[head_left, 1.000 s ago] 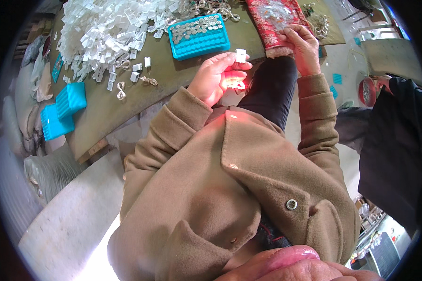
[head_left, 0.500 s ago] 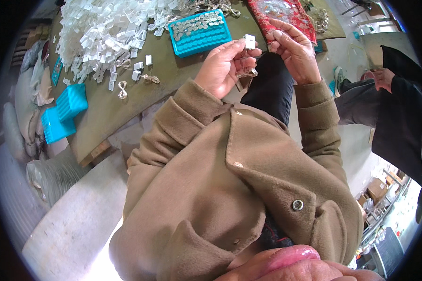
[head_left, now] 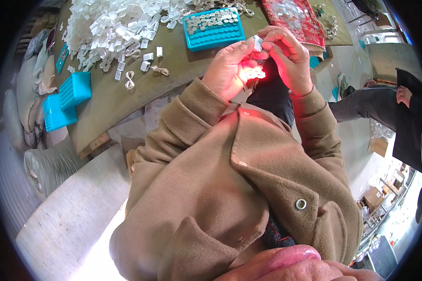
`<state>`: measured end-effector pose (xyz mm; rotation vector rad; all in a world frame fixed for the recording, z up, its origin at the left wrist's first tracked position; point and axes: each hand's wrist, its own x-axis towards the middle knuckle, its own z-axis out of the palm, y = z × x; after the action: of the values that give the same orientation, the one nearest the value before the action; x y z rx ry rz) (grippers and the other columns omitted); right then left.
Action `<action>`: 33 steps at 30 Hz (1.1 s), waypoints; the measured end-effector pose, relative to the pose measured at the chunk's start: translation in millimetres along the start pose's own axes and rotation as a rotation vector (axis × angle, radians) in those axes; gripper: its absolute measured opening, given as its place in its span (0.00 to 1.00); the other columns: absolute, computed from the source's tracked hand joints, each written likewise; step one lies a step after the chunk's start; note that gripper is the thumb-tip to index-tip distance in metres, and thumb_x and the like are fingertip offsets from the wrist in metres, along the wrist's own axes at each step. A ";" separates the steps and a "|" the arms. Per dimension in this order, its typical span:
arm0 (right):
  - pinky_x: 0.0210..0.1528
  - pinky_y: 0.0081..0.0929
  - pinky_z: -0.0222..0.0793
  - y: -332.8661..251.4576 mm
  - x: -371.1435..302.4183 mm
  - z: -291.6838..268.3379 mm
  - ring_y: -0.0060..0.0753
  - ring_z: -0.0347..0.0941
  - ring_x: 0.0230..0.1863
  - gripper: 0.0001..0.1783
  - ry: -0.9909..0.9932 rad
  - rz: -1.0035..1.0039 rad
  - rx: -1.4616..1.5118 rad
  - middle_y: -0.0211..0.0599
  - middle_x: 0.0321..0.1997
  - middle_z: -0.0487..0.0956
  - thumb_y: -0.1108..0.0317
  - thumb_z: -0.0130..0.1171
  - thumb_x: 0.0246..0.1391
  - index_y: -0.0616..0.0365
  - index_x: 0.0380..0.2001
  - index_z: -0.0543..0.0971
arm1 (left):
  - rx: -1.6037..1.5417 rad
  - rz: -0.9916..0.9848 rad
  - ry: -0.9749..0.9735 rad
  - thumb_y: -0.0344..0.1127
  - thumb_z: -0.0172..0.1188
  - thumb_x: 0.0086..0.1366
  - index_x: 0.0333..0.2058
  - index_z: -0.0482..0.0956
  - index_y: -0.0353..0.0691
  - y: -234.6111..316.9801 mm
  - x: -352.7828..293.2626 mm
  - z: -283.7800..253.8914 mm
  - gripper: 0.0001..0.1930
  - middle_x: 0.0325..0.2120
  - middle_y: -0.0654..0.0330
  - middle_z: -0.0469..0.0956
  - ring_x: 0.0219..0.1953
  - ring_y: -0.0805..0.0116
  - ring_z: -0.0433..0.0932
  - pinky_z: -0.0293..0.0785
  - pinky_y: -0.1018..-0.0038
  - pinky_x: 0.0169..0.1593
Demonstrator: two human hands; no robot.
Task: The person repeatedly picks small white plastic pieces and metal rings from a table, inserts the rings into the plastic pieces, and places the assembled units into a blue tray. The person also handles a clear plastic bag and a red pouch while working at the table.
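Observation:
A small white battery box [head_left: 257, 44] is pinched between the thumb and fingers of my left hand [head_left: 227, 68]. From it a string of tiny lights [head_left: 254, 73] lies in the same palm, glowing bright red and lighting my fingers and coat. My right hand [head_left: 290, 56] closes its thumb and forefinger against the right side of the box. Whether something small sits between those fingertips is hidden. Just beyond my left hand stands a blue ribbed tray [head_left: 215, 40], with silver button cells [head_left: 211, 19] filling its far rows.
A big heap of clear-white plastic boxes [head_left: 117, 33] covers the table's [head_left: 173, 82] far left. Coiled wire bundles [head_left: 130, 80] lie near its edge. Blue trays [head_left: 75, 90] stack at the left corner. A red patterned cloth [head_left: 295, 23] lies far right. Another person [head_left: 403, 107] stands at right.
The light string in my left hand has lit up red. My right hand has moved left, its fingertips now meeting the battery box. The other person's hand has shifted.

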<state>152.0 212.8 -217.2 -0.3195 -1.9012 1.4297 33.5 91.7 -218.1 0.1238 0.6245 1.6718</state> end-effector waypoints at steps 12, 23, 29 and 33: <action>0.44 0.19 0.72 -6.3 3.6 8.1 0.18 0.75 0.40 0.06 -0.098 0.185 -0.001 0.32 0.37 0.81 0.76 0.60 0.58 0.65 0.38 0.78 | 0.007 -0.102 -0.045 0.39 0.55 0.71 0.47 0.77 0.37 11.7 -1.6 -31.5 0.13 0.37 0.60 0.80 0.37 0.74 0.78 0.77 0.74 0.40; 0.41 0.27 0.72 -4.2 18.7 25.4 0.36 0.76 0.35 0.06 -0.263 0.122 -0.253 0.40 0.34 0.78 0.81 0.56 0.54 0.64 0.35 0.75 | -0.058 -0.165 0.083 0.39 0.56 0.71 0.43 0.78 0.39 20.1 -7.9 -43.5 0.10 0.32 0.58 0.81 0.24 0.79 0.76 0.77 0.81 0.31; 0.43 0.27 0.72 -2.2 42.6 30.7 0.32 0.77 0.38 0.06 -0.450 0.031 -0.288 0.41 0.36 0.79 0.80 0.57 0.55 0.64 0.37 0.77 | 0.372 0.049 0.164 0.37 0.58 0.69 0.42 0.78 0.37 33.1 -12.8 -45.2 0.10 0.32 0.59 0.82 0.27 0.80 0.76 0.75 0.83 0.33; 0.43 0.28 0.73 8.8 88.0 31.2 0.32 0.78 0.39 0.06 -0.538 0.043 -0.187 0.44 0.36 0.81 0.77 0.59 0.55 0.64 0.36 0.80 | 0.893 0.395 0.289 0.33 0.62 0.66 0.42 0.80 0.34 57.2 -26.2 -51.0 0.10 0.30 0.63 0.82 0.28 0.82 0.75 0.73 0.82 0.31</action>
<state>66.9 244.6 -194.0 -0.0608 -2.4809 1.4694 -32.9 46.3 -227.8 0.6884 1.6222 1.6741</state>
